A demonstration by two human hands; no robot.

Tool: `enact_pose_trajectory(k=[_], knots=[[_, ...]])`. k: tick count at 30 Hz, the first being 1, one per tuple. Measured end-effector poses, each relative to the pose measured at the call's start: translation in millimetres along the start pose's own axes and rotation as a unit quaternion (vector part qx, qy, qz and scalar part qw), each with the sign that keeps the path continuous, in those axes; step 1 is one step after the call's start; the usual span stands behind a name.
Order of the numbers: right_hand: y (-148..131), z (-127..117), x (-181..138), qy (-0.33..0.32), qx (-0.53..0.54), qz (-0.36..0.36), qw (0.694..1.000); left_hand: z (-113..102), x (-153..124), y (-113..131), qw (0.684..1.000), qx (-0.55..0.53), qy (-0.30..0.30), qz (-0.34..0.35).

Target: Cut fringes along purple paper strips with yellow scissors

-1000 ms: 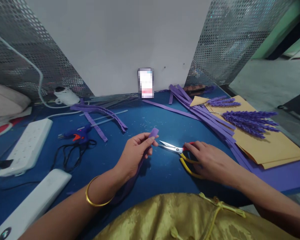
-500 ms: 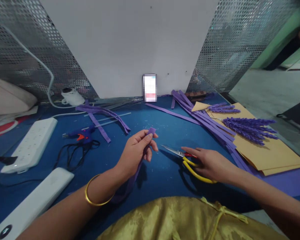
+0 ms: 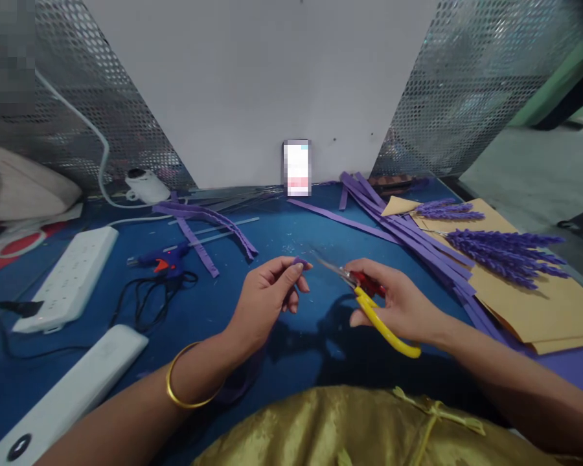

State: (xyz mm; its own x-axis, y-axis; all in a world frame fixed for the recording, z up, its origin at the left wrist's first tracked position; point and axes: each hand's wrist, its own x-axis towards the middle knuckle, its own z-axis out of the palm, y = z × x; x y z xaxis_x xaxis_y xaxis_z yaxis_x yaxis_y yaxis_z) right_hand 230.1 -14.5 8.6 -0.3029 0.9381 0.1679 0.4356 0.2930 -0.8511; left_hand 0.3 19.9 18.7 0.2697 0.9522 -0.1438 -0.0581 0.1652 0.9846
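Left hand (image 3: 267,291): closed in a pinch, thumb pressed against the fingers, the end of a purple strip held between them.
Purple strip (image 3: 298,261): above the middle of the blue bench (image 3: 315,226), toward its near edge — the tip barely shows past the thumb, and a darker length trails below the wrist.
Right hand (image 3: 398,298): curled on the handles of the scissors (image 3: 386,331), its thumb set apart below the fingers.
Blades: blurred and aimed at the left fingertips, close beside them; whether they are parted, I cannot tell.
Left part of the bench: crimped purple strips (image 3: 206,213) next to a blue glue gun (image 3: 168,259), then a white power strip (image 3: 72,278); a long white case (image 3: 72,395) fills the near left corner.
Far edge: a lit phone (image 3: 297,168) upright against the white panel (image 3: 272,84).
Right edge: flat purple strips (image 3: 418,243) slanting in from the far edge — beside them, brown paper (image 3: 548,307) with purple flower sprigs (image 3: 505,252) on it.
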Motion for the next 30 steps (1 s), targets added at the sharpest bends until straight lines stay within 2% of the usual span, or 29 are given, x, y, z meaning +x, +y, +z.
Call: enact_pose_trajectory(k=[6,10,25,30], knots=[[8.6,-2.5,-9.5,-0.016,-0.15,-0.03,0.988,0.7,0.5,-2.3,0.999,0.046,-0.01,0.009],[7.9,-0.5,-9.0,-0.032,-0.198,-0.026,0.979,1.9,-0.4,-3.8,0.998,0.057,-0.033,-0.001],[8.7,6.7,-12.5,-0.043,-0.159,-0.034,0.986,7.9,-3.3,-9.8,0.995,0.08,-0.066,-0.009],[8.2,7.3,-12.9,-0.046,-0.139,-0.035,0.989,7.7,-2.3,-9.2,0.994,0.087,-0.059,-0.009]])
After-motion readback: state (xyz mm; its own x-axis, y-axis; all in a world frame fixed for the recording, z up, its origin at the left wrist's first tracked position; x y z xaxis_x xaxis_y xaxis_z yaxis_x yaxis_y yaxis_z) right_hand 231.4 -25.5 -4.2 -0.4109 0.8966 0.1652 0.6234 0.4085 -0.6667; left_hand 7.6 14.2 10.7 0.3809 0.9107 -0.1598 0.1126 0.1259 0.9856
